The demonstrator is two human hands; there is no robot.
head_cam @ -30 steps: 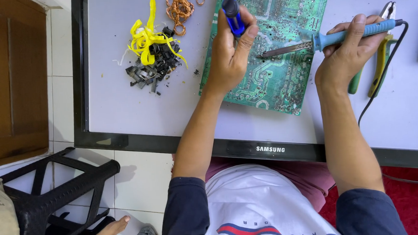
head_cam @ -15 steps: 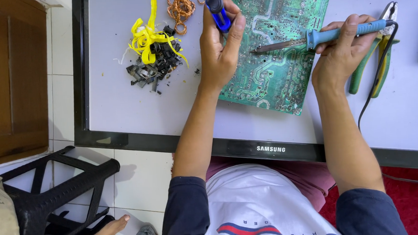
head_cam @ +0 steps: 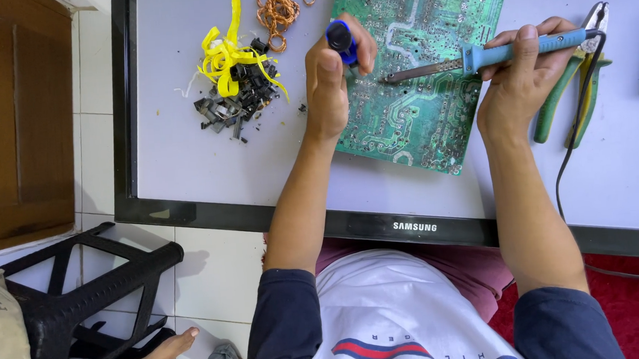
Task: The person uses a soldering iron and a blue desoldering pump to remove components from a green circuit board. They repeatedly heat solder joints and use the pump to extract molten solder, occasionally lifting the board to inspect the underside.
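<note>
At nine o'clock, dark scrap parts lie heaped; our left hand closes on a blue desoldering pump at the green circuit board; toward three o'clock, our right hand clasps a blue-handled soldering iron, tip on the board.

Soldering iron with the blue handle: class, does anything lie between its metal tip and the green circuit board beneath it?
Nothing visible does. The right hand holds the blue-handled soldering iron, its tip over bare green circuit board. The left hand, gripping a blue desoldering pump, sits just left of the tip, not under it.
</note>
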